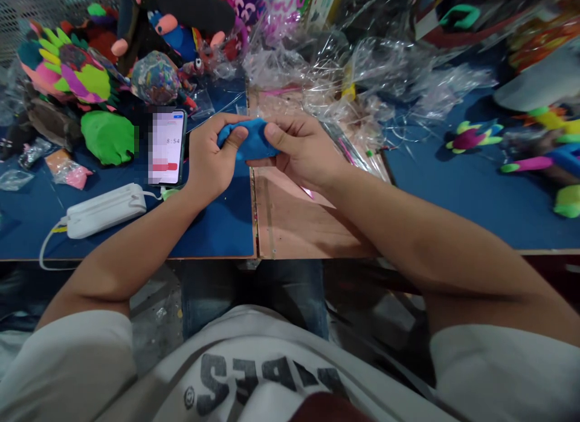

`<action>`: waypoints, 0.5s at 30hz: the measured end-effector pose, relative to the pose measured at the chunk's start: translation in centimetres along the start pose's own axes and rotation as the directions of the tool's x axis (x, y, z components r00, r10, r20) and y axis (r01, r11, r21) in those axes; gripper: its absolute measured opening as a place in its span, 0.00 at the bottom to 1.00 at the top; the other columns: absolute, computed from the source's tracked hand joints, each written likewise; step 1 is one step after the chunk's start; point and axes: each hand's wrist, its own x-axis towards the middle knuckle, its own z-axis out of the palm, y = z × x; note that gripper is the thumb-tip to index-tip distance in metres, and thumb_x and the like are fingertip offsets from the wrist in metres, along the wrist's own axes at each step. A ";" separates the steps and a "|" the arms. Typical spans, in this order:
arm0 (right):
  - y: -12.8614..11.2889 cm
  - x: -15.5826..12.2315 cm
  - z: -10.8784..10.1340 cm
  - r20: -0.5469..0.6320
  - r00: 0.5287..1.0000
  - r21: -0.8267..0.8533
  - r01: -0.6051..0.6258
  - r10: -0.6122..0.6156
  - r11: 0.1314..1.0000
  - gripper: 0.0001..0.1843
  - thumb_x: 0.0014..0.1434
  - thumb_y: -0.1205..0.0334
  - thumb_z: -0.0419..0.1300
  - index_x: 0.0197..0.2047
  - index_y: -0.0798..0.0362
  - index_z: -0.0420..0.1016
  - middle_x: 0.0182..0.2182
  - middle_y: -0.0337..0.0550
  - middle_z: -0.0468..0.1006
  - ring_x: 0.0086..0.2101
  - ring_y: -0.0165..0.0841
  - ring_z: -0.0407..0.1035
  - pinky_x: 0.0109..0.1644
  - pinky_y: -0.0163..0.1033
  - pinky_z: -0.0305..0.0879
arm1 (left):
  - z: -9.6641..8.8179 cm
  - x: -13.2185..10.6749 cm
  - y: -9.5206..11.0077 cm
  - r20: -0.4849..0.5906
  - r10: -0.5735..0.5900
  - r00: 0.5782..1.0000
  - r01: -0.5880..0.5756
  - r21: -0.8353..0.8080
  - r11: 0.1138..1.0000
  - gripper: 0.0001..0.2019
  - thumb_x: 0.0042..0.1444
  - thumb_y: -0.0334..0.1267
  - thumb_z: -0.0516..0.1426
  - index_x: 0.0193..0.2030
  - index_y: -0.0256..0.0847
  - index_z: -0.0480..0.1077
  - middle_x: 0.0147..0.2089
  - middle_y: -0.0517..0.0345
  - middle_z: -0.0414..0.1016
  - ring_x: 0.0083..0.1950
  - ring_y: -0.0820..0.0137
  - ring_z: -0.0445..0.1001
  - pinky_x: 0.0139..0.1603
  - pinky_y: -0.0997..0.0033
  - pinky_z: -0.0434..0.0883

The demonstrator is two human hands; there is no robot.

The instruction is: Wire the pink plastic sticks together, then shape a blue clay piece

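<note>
A lump of blue modelling clay (254,141) is stretched between my two hands, held above the seam where the blue table top meets a wooden board. My left hand (214,149) pinches its left end, the thumb pressed on top. On the other end my right hand (302,149) grips with thumb and fingers; the fingertips underneath are partly hidden. A phone (167,150) showing a timer lies just left of my left hand. Under my right wrist are thin sticks or tools (357,156), some of them in clear plastic.
Green clay (107,138) and colourful clay figures (77,65) crowd the left back. A white power bank (106,210) with a cable lies at front left. Crumpled clear wrap (317,65) covers the back middle. More clay figures (473,136) sit at right. The wooden board (299,222) reaches the front edge.
</note>
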 end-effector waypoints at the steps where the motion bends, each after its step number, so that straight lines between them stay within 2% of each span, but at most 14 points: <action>1: 0.1 0.0 0.0 -0.006 1.000 -0.011 0.009 -0.009 1.000 0.31 0.56 0.25 0.80 0.41 0.43 0.83 0.43 0.41 0.90 0.52 0.46 0.86 0.54 0.53 0.93 | 0.0 0.0 -0.1 -0.011 0.035 0.999 -0.035 0.030 0.999 0.24 0.67 0.70 0.67 0.48 0.52 0.84 0.55 0.53 0.90 0.65 0.51 0.84 0.71 0.50 0.78; 5: 0.7 0.3 -0.1 -0.054 0.997 -0.034 0.052 -0.054 0.998 0.26 0.59 0.31 0.81 0.40 0.43 0.83 0.43 0.41 0.90 0.53 0.46 0.87 0.54 0.52 0.93 | 0.0 0.0 -0.4 -0.044 0.138 0.990 -0.133 0.101 0.986 0.22 0.70 0.69 0.66 0.48 0.54 0.85 0.51 0.59 0.91 0.55 0.59 0.85 0.65 0.48 0.78; 8: 0.5 0.5 -0.5 -0.050 0.995 -0.014 0.084 -0.085 0.996 0.25 0.59 0.34 0.82 0.40 0.43 0.83 0.43 0.40 0.90 0.53 0.47 0.88 0.54 0.53 0.93 | -0.1 0.2 -0.8 -0.060 0.095 0.994 -0.089 0.101 0.991 0.23 0.70 0.70 0.66 0.50 0.54 0.83 0.52 0.61 0.90 0.60 0.59 0.85 0.66 0.49 0.78; 12: -0.5 0.9 -2.0 0.076 0.996 0.034 0.038 -0.041 0.999 0.28 0.54 0.34 0.84 0.41 0.46 0.85 0.42 0.40 0.90 0.49 0.45 0.89 0.56 0.54 0.93 | -0.4 0.8 -1.4 -0.083 0.036 0.996 -0.034 0.026 0.999 0.26 0.65 0.73 0.67 0.50 0.52 0.81 0.52 0.59 0.90 0.70 0.52 0.81 0.72 0.51 0.75; 15: -1.1 1.2 -3.1 0.080 0.997 -0.005 -0.008 0.009 1.000 0.28 0.50 0.36 0.87 0.39 0.46 0.85 0.40 0.39 0.91 0.48 0.45 0.89 0.55 0.54 0.94 | -0.4 1.0 -1.5 -0.071 0.051 0.996 -0.051 0.011 0.999 0.29 0.65 0.75 0.66 0.50 0.51 0.82 0.51 0.59 0.90 0.68 0.54 0.81 0.74 0.49 0.74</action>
